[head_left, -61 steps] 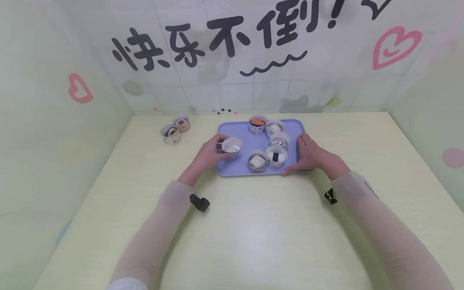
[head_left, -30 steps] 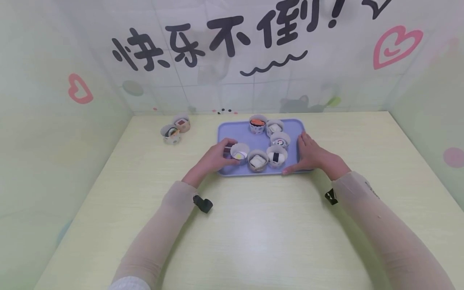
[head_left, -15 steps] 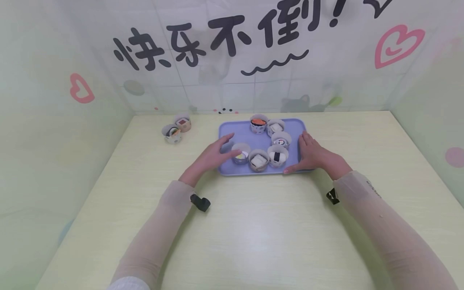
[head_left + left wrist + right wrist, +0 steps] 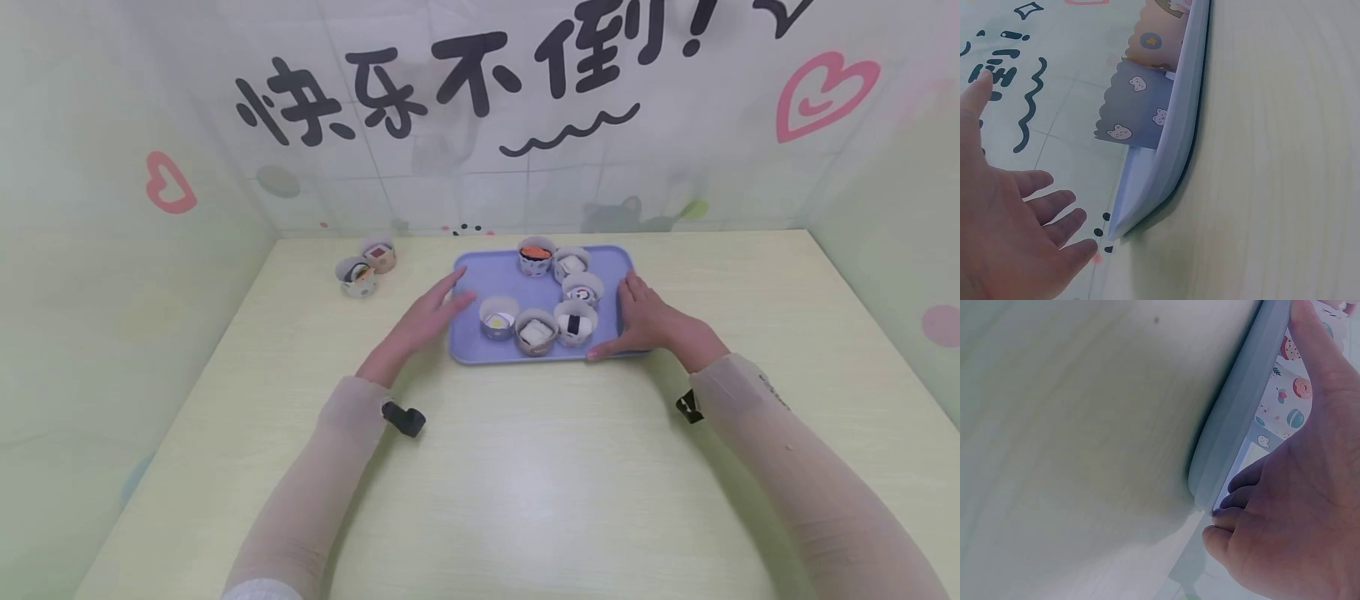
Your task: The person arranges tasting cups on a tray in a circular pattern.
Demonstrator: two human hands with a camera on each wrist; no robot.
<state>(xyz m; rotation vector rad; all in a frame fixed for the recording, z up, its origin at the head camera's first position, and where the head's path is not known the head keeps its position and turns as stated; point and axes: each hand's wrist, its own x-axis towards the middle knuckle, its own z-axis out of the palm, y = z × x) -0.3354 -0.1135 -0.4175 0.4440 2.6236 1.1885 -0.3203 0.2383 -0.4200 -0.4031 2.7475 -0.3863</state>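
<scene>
In the head view a blue tray (image 4: 483,268) bears several patterned paper cups with sushi-like pieces. My left hand (image 4: 422,323) is at the tray's left side, fingers extended and holding nothing. Nearest to it stands the cup with a white and yellow piece (image 4: 498,320); its bear-print wall (image 4: 1135,109) shows in the left wrist view. Beside that cup is one with a white piece (image 4: 536,332), then one with a black-banded white piece (image 4: 575,325). My right hand (image 4: 651,321) rests along the tray's right edge, thumb at the front rim, fingers straight.
Farther back on the tray are cups with a round white piece (image 4: 582,292), another white piece (image 4: 572,264) and an orange-topped piece (image 4: 536,255). Off the tray, at the table's back left, stand two more cups (image 4: 356,277). A printed wall curtain (image 4: 465,196) rises behind the table.
My left hand moved the white and yellow piece's cup rightward to beside the white piece's cup, let go of it, and drew back left. The right hand has stayed at the tray's edge.
</scene>
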